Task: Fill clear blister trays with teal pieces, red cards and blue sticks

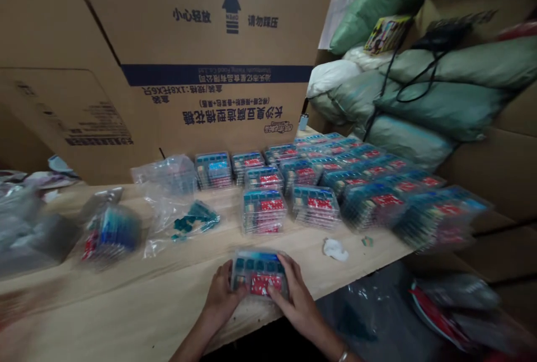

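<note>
Near the table's front edge, a clear plastic tray pack [260, 264] with teal pieces along its upper rows and a red packet with white marks [265, 283] lies between my two hands. My left hand [222, 289] grips its left side, the thumb over the lower corner. On the opposite side my right hand [296, 292] closes round the edge, its thumb on the red packet. Just beyond stand stacks of similar packs, the closest being one stack [264, 211] and its neighbour [315, 205]. Whether one pack or several are held is hard to make out.
Many more stacks [373, 200] fill the table's right side. A clear bag with teal pieces [184, 222] lies left of centre, beside a blurred stack [111, 233]. A big cardboard box [210, 43] rises behind. White scrap [335, 250] lies right; green sacks [440, 93] are piled beyond.
</note>
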Action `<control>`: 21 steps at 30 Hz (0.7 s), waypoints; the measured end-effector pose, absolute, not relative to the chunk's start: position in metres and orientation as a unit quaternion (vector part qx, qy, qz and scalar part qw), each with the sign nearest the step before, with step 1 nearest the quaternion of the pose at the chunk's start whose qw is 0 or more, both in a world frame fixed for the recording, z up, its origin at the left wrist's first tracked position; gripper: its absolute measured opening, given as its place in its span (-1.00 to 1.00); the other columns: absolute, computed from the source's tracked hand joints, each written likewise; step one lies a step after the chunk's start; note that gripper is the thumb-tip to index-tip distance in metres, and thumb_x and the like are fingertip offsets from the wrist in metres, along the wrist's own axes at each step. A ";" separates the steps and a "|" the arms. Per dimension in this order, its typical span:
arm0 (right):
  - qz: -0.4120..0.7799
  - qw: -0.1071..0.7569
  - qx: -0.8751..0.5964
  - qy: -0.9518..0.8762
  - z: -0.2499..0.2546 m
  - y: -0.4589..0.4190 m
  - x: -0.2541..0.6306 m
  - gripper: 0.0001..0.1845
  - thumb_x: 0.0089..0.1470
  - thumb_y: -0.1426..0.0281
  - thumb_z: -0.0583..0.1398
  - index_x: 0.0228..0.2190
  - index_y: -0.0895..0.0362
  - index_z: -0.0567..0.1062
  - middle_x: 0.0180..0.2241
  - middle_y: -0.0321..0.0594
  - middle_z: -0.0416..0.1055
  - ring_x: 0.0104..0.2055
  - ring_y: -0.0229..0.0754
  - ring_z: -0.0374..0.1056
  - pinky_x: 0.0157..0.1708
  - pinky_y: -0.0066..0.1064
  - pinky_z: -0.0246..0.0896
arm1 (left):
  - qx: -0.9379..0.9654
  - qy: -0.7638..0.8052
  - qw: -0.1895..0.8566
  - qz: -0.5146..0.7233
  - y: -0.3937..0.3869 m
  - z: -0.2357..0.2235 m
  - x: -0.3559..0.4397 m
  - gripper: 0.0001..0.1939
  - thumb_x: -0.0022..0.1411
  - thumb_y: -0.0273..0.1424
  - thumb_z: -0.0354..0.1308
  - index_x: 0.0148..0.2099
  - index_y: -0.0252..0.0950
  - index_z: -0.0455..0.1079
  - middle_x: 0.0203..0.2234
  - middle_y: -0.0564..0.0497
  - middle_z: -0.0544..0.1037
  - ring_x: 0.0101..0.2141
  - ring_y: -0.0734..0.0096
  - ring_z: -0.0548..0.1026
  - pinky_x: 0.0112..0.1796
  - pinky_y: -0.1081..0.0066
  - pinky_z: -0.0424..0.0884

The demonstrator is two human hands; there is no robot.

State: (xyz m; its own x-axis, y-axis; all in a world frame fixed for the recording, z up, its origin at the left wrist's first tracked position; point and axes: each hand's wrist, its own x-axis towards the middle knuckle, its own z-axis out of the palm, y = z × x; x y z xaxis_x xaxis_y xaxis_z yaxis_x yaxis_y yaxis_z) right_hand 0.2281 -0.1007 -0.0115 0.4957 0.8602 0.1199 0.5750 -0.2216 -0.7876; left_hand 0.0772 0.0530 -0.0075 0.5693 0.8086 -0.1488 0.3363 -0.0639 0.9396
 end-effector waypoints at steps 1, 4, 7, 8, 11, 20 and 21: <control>0.181 0.436 -0.755 -0.454 -0.017 -0.102 0.231 -0.33 0.11 0.26 0.08 0.22 0.05 0.00 0.23 -0.04 -0.06 0.30 -0.04 -0.17 0.25 -0.06 -0.18 | 0.705 0.409 0.539 0.212 0.052 -0.005 0.082 -0.41 -0.24 -0.27 0.29 -0.08 -0.35 0.39 -0.18 -0.16 0.53 -0.11 0.03 0.47 -0.09 0.16 0.38; 0.226 0.512 -0.725 -0.402 -0.028 -0.103 0.244 -0.19 0.04 0.26 0.15 0.24 0.03 -0.10 0.23 -0.05 -0.04 0.29 -0.03 -0.10 0.25 -0.05 -0.18 | 0.721 0.392 0.534 0.203 0.048 0.000 0.096 -0.46 -0.23 -0.30 0.28 -0.11 -0.31 0.41 -0.19 -0.13 0.54 -0.12 0.04 0.47 -0.08 0.17 0.39; 0.285 0.566 -0.698 -0.332 -0.032 -0.102 0.257 -0.08 -0.05 0.28 0.21 0.24 0.05 -0.13 0.20 -0.02 0.06 0.24 0.02 0.03 0.20 -0.02 -0.06 | 0.715 0.383 0.550 0.200 0.043 0.001 0.107 -0.48 -0.24 -0.33 0.28 -0.13 -0.31 0.41 -0.23 -0.12 0.55 -0.13 0.03 0.48 -0.10 0.17 0.41; 0.296 0.573 -0.690 -0.327 -0.031 -0.102 0.260 -0.11 -0.07 0.29 0.22 0.22 0.05 -0.07 0.18 -0.03 0.11 0.22 0.02 0.06 0.19 -0.03 -0.04 | 0.709 0.381 0.559 0.198 0.041 0.001 0.110 -0.48 -0.24 -0.33 0.28 -0.12 -0.32 0.41 -0.23 -0.13 0.55 -0.14 0.03 0.48 -0.10 0.17 0.41; 0.284 0.558 -0.693 -0.358 -0.023 -0.105 0.265 -0.22 -0.05 0.31 0.21 0.18 0.08 0.07 0.15 -0.07 0.17 0.20 -0.02 0.09 0.20 -0.09 -0.04 | 0.695 0.389 0.576 0.188 0.038 -0.002 0.115 -0.39 -0.24 -0.26 0.28 -0.06 -0.35 0.36 -0.18 -0.17 0.53 -0.10 0.01 0.47 -0.10 0.16 0.41; -0.019 0.285 -0.891 -0.352 -0.007 -0.137 0.348 -0.68 0.12 0.41 0.08 -0.08 0.21 0.42 0.08 0.06 0.22 0.17 0.07 0.06 0.15 0.00 -0.04 | 0.695 0.427 0.566 0.124 0.042 -0.011 0.132 0.00 -0.23 -0.02 0.23 0.18 -0.49 0.06 -0.01 -0.32 0.35 -0.16 0.07 0.48 -0.15 0.17 0.43; -0.021 0.271 -0.893 -0.360 -0.010 -0.140 0.355 -0.72 0.13 0.46 0.04 -0.14 0.20 0.45 -0.01 0.04 0.30 0.10 0.03 0.14 0.10 -0.06 0.05 | 0.706 0.427 0.551 0.125 0.043 -0.013 0.132 -0.04 -0.22 -0.02 0.22 0.16 -0.46 0.09 -0.03 -0.31 0.36 -0.17 0.07 0.48 -0.14 0.15 0.42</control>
